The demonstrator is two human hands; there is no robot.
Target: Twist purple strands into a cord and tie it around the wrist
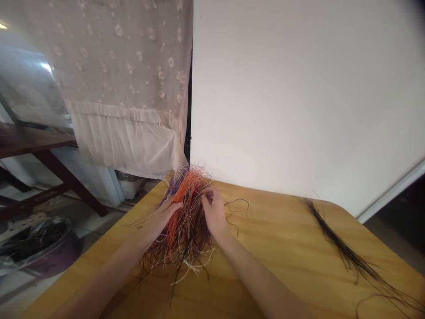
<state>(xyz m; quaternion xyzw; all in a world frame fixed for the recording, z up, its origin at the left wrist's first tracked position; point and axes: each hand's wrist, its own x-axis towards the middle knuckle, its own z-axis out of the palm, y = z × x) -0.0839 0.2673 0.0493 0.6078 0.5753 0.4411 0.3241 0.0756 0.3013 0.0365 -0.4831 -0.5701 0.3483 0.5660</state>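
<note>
A tangled heap of thin straw-like strands (186,221), orange, purple, dark brown and pale, lies on a yellow wooden table (275,248). My left hand (162,217) rests on the heap's left side with fingers together, pressing into the orange strands. My right hand (214,210) is on the heap's right side, its fingertips pinched on strands at the top. A single dark strand (237,208) curls away to the right of that hand.
A separate bundle of dark strands (345,252) lies along the table's right side. A white board (299,97) stands behind the table. A lace curtain (126,88), a dark wooden table (33,141) and a bowl on the floor (40,243) are at the left.
</note>
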